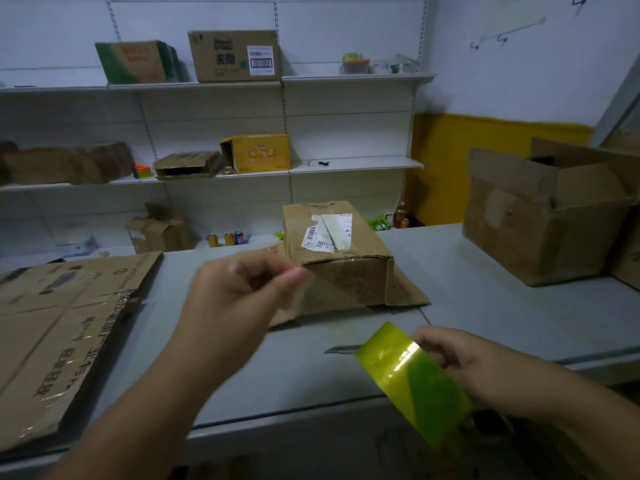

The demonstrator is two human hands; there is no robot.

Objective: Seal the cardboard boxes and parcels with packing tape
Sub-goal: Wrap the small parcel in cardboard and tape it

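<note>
left hand (242, 289), raised just in front of the small box (336, 251), pinches the free end of a clear tape strip (341, 301) between thumb and fingertips. right hand (446, 358), nearer the camera than the small box and to its right, has its fingers curled round the yellow-green tape roll (408, 375), from which the strip runs taut across the box's near face without yet being pressed onto it. judged from this, the task is at an early stage: a length of tape is drawn out but not laid or cut. whether the small box's top seam already carries fresh tape cannot be told, since only torn labels and an old pale strip show there. the small box stands closed on a cardboard sheet (405, 292) on the grey table (485, 306), and its contents are hidden. well to the right of the small box, a large box (547, 216) has its flaps up and unsealed; its interior is dark and what it holds cannot be told. left of the small box lies a flattened carton (62, 323), holding nothing. a knife blade (341, 349) rests on the table in front of the small box, close to the roll and probably meant for cutting the strip. behind the small box, shelves (356, 164) carry several more cartons, some visibly open.
</note>
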